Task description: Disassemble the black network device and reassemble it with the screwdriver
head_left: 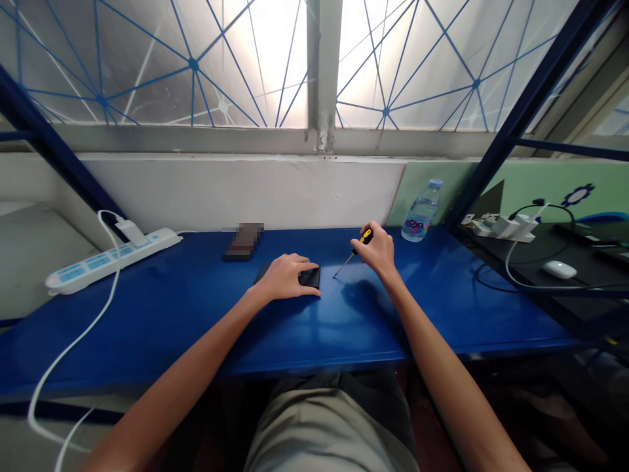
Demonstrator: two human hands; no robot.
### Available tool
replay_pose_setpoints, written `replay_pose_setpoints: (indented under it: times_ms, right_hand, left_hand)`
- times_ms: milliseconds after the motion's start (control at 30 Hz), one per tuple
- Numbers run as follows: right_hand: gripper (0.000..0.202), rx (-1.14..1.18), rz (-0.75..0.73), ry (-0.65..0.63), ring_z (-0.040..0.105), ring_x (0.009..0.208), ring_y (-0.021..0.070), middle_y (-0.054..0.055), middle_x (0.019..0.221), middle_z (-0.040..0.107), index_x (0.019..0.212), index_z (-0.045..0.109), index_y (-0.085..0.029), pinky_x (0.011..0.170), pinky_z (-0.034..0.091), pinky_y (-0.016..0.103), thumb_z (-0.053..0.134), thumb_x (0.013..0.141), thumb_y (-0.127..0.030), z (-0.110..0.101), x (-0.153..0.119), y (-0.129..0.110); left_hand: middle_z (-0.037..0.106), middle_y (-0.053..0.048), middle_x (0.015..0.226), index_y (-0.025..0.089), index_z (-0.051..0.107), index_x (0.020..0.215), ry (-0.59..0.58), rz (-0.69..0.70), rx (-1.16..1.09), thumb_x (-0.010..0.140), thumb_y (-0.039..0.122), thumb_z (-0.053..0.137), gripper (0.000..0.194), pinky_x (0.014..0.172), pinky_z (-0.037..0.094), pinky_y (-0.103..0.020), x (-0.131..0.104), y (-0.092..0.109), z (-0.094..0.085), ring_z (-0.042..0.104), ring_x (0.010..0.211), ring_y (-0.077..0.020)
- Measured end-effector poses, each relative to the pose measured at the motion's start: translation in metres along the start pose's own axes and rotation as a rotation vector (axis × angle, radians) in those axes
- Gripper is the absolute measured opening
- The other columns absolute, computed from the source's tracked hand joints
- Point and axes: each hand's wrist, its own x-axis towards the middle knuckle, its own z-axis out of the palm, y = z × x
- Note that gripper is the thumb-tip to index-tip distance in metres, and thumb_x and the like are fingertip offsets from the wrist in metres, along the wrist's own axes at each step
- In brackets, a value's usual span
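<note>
My left hand (285, 278) is closed over a flat black object (309, 276) on the blue table, thumb and fingers at its edges. The palm covers much of the object, so its kind cannot be made out. In my right hand (377, 250) is a screwdriver (364, 240) with a yellow and black handle. Its thin shaft slants down to the left, and a small dark spot, perhaps a screw, shows at the tip. That tip is just right of the black object, apart from it and close to the tabletop.
Behind my left hand lies a dark, blurred-out phone-like slab (244, 241). A white power strip (115, 261) with a plugged-in cable runs along the left. At the back right stands a water bottle (421, 213). A white mouse (559, 269) sits on the black desk beyond the blue frame.
</note>
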Motion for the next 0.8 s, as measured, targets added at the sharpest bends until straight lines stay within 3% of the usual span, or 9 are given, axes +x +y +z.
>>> replay_pose_setpoints:
  times_ms: [800]
  right_hand:
    - [0.019, 0.04, -0.004, -0.031, 0.057, 0.057, 0.0203, -0.001, 0.061, 0.06, 0.079, 0.053, -0.026, 0.058, 0.04, 0.028, 0.062, 0.064, -0.033, 0.0006, -0.0038, -0.0048]
  left_hand:
    - [0.072, -0.012, 0.12, 0.023, 0.072, 0.123, 0.007, 0.003, -0.022, 0.075, 0.071, 0.071, 0.068, 0.09, 0.052, -0.043, -0.0001, 0.0008, -0.0009, 0.068, 0.105, -0.0339]
